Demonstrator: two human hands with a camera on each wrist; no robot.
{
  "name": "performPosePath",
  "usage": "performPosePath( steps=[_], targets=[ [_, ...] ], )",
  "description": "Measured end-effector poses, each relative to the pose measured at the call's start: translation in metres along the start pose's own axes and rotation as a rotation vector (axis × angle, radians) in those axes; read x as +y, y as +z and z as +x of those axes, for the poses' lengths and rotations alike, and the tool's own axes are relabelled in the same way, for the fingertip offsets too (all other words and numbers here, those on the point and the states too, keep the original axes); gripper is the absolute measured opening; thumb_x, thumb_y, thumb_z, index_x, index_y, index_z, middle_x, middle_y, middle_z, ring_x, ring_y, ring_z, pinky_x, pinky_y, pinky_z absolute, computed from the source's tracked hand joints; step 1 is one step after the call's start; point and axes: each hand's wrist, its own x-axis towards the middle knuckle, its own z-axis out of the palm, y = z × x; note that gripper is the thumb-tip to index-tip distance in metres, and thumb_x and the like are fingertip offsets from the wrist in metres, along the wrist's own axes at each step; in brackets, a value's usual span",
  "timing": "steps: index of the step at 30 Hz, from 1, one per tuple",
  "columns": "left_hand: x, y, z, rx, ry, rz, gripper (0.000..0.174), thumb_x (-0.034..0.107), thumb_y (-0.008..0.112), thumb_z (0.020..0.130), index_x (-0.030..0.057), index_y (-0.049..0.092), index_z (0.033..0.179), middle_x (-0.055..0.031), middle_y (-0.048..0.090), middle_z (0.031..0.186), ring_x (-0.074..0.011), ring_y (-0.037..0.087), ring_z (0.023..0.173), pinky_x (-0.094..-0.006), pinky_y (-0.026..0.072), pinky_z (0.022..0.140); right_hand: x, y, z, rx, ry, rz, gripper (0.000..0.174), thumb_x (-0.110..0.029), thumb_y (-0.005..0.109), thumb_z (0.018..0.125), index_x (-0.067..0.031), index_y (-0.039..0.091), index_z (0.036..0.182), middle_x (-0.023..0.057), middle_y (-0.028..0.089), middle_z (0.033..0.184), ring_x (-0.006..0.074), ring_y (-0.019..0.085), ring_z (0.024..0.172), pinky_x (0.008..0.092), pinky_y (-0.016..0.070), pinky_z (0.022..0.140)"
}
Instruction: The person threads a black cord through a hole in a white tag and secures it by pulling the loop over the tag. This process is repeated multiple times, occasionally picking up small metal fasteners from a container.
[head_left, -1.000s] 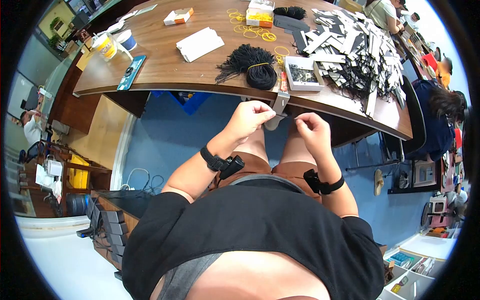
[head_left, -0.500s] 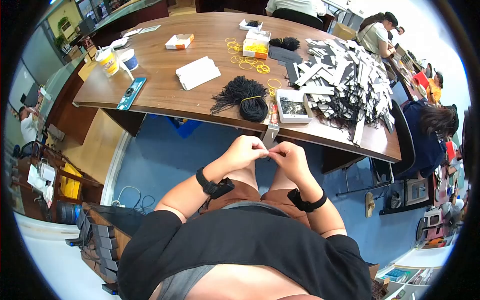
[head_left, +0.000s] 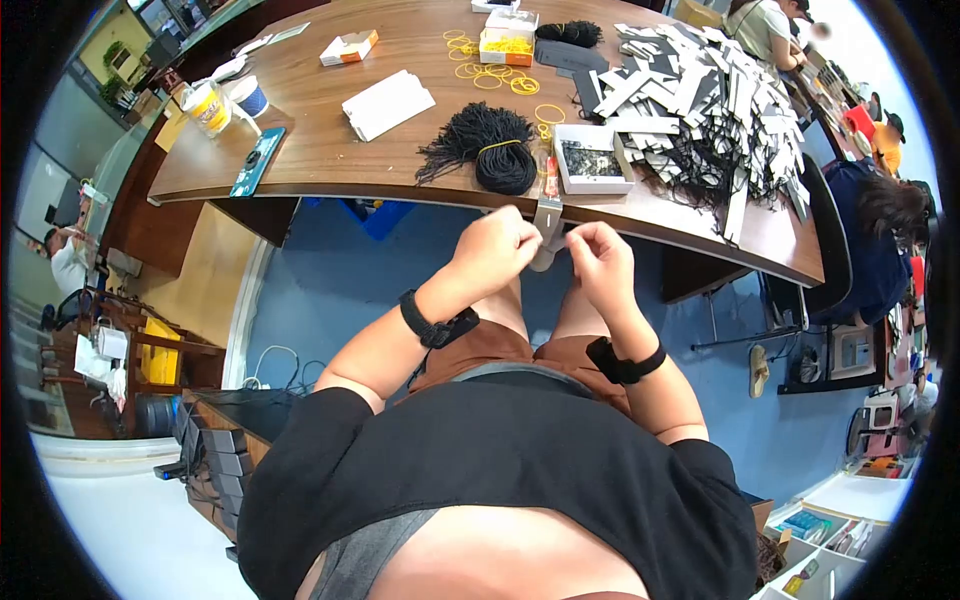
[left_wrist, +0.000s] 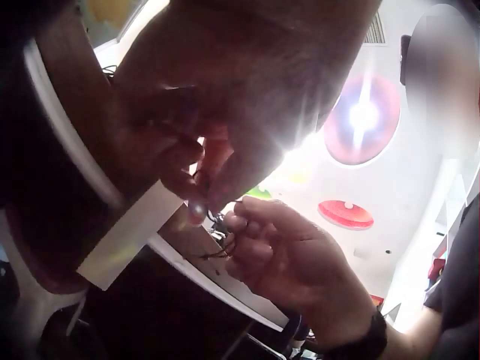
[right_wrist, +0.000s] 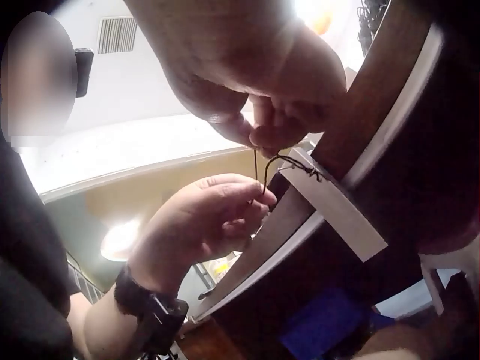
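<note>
A pale hang tag (right_wrist: 341,214) dangles just beyond my fingers on a thin black cord (right_wrist: 281,159); the head view shows the tag (head_left: 547,216) below the desk's front edge. My left hand (head_left: 497,245) pinches the cord between thumb and fingertips. Close by on the right, my right hand (head_left: 603,258) pinches another stretch of it. In the right wrist view the cord spans the small gap between both hands, with a loop and loose knot by the tag. Curled fingers partly hide the cord in the left wrist view.
On the desk (head_left: 300,150) lie a bundle of black cords (head_left: 490,150), an open white box (head_left: 592,160), a heap of corded tags (head_left: 700,120), yellow rubber bands (head_left: 495,76) and a stack of white cards (head_left: 388,104). Cups (head_left: 208,108) and a phone (head_left: 258,162) are at left.
My hands met at the fingertips half a second ago and now stand slightly apart, the cord between them. The head view has also shifted.
</note>
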Motion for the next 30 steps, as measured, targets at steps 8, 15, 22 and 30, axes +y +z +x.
performPosePath(
  steps=[8, 15, 22, 30],
  targets=[
    [-0.035, 0.027, 0.003, 0.072, -0.122, -0.223, 0.015, 0.015, 0.064, 0.078, 0.0021, 0.07, 0.084, -0.0106, 0.059, 0.077, -0.0219, 0.058, 0.072, -0.0313, 0.0458, 0.065, 0.057, 0.01, 0.013, -0.112, 0.467, 0.435, 0.017, -0.019, 0.064, 0.086, -0.005, 0.062, 0.076, -0.0027, 0.054, 0.061, 0.0035, 0.039, 0.045, 0.0186, 0.0299, 0.041],
    [-0.039, 0.059, -0.004, 0.1, -0.057, -0.575, 0.017, 0.011, 0.062, 0.082, -0.0021, 0.068, 0.091, -0.0121, 0.065, 0.087, -0.0183, 0.062, 0.076, -0.0285, 0.048, 0.069, 0.057, 0.022, 0.01, -0.033, 0.186, 0.113, 0.012, -0.014, 0.066, 0.082, -0.0024, 0.062, 0.083, 0.0023, 0.059, 0.068, 0.0107, 0.047, 0.049, 0.0247, 0.0409, 0.048],
    [-0.034, 0.055, -0.008, 0.009, -0.253, -0.689, 0.017, 0.01, 0.06, 0.085, -0.0042, 0.067, 0.093, -0.0105, 0.068, 0.089, -0.0137, 0.062, 0.081, -0.0265, 0.0477, 0.071, -0.005, 0.019, 0.015, 0.215, -0.748, -0.692, 0.023, -0.002, 0.065, 0.072, -0.0062, 0.065, 0.095, 0.0077, 0.058, 0.088, 0.0245, 0.058, 0.074, 0.035, 0.0475, 0.065],
    [-0.031, 0.054, -0.008, 0.012, -0.279, -0.672, 0.016, 0.007, 0.059, 0.083, -0.0045, 0.067, 0.093, -0.009, 0.068, 0.083, -0.0115, 0.062, 0.077, -0.0257, 0.0484, 0.07, -0.003, 0.02, 0.019, 0.179, -0.825, -0.694, 0.023, -0.001, 0.066, 0.07, -0.0042, 0.064, 0.092, 0.0093, 0.059, 0.09, 0.0265, 0.058, 0.079, 0.0352, 0.0475, 0.07]
  ],
)
